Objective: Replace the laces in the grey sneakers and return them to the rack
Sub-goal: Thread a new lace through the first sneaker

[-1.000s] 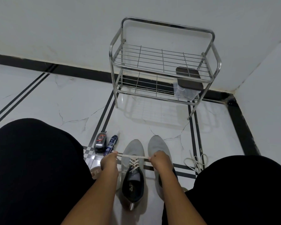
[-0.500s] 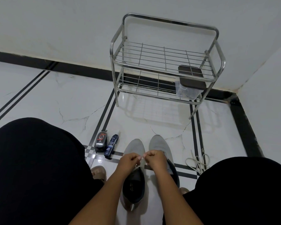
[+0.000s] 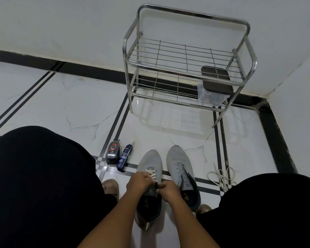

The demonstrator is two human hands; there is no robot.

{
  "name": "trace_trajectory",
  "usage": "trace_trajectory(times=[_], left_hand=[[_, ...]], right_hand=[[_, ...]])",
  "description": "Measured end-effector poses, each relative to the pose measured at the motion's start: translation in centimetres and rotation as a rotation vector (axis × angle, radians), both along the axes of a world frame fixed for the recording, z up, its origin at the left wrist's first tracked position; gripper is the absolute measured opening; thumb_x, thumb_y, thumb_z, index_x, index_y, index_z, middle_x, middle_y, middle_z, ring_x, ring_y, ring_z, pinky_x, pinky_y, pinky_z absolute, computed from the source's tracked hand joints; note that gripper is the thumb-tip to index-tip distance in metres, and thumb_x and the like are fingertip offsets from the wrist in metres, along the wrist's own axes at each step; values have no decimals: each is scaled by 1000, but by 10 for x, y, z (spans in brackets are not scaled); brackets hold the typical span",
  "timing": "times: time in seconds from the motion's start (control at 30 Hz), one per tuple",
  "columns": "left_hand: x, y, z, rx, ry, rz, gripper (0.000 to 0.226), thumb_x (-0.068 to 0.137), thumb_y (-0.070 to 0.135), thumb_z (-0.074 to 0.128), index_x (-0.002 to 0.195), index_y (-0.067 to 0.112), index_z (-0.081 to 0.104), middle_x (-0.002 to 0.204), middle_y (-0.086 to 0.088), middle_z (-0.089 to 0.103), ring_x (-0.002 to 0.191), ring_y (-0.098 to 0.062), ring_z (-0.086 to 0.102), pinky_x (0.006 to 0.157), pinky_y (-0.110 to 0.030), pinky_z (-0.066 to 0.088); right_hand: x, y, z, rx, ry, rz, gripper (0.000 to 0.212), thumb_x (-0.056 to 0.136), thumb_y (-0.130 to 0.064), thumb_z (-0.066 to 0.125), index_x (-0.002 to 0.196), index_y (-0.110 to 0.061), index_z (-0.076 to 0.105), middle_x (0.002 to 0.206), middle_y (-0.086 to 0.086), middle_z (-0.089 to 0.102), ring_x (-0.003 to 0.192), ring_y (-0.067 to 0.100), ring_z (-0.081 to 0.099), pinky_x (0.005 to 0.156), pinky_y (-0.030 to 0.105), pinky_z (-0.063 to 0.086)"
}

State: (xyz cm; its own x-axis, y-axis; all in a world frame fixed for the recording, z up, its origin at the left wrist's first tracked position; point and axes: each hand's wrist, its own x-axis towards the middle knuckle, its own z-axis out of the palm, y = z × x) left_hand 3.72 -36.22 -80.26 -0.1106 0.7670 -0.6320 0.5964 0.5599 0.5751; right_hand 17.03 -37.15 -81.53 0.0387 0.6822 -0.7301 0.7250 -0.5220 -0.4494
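Note:
Two grey sneakers stand side by side on the white floor between my knees. The left sneaker (image 3: 149, 161) has a cream lace (image 3: 151, 173) crossed through its front eyelets. My left hand (image 3: 139, 182) and my right hand (image 3: 168, 191) meet over its tongue, fingers curled and pinching the lace ends. The right sneaker (image 3: 179, 163) has bare eyelets and no lace. A loose white lace (image 3: 220, 177) lies coiled on the floor to its right. The steel wire rack (image 3: 186, 56) stands against the wall ahead.
A dark-lidded clear plastic box (image 3: 216, 86) sits on the rack's lower shelf at the right. A shoe-polish sponge (image 3: 113, 153) and a blue spray bottle (image 3: 124, 157) lie left of the sneakers. My black-clad knees flank the shoes. A wall corner closes the right side.
My hands held the lace stretched wide apart a second ago. They came together and moved down toward the tongue of the left sneaker, exposing the crossed lace.

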Motion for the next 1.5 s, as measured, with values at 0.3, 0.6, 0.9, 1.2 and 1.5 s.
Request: trace_trajectory(times=[0.3, 0.6, 0.9, 1.2, 1.5], left_hand=[[8, -9, -6, -105, 163, -39, 14, 78, 36, 66, 65, 33, 63, 98, 11, 69, 101, -14, 60, 94, -32, 40], [13, -9, -11, -28, 236, -70, 9, 81, 38, 65, 83, 33, 72, 96, 9, 70, 100, -15, 62, 88, -30, 41], [16, -10, -10, 104, 351, -219, 16, 84, 34, 60, 90, 32, 74, 107, 10, 64, 108, -17, 57, 90, -33, 39], [13, -9, -13, 122, 306, -302, 14, 81, 35, 64, 89, 35, 75, 110, 10, 63, 112, -17, 54, 94, -34, 36], [15, -4, -13, 147, 388, -435, 25, 85, 28, 53, 97, 33, 75, 110, 5, 64, 112, -21, 52, 96, -35, 34]], right_hand=[[6, 3, -25, -102, 164, -273, 26, 87, 2, 49, 89, -10, 72, 86, 13, 65, 90, 30, 62, 79, 39, 53], [5, 4, -20, -148, 245, -405, 32, 88, 4, 47, 97, -14, 73, 88, 10, 67, 98, 30, 63, 90, 42, 53], [5, 3, -23, -131, 253, -433, 31, 89, 2, 48, 101, -12, 73, 95, 13, 68, 96, 27, 63, 86, 42, 55], [8, 3, -26, -121, 257, -436, 33, 88, 3, 49, 77, -20, 69, 98, 16, 70, 102, 31, 64, 87, 42, 54], [10, 4, -27, -124, 243, -404, 26, 88, 3, 47, 96, -2, 70, 91, 14, 64, 89, 25, 59, 75, 33, 50]])
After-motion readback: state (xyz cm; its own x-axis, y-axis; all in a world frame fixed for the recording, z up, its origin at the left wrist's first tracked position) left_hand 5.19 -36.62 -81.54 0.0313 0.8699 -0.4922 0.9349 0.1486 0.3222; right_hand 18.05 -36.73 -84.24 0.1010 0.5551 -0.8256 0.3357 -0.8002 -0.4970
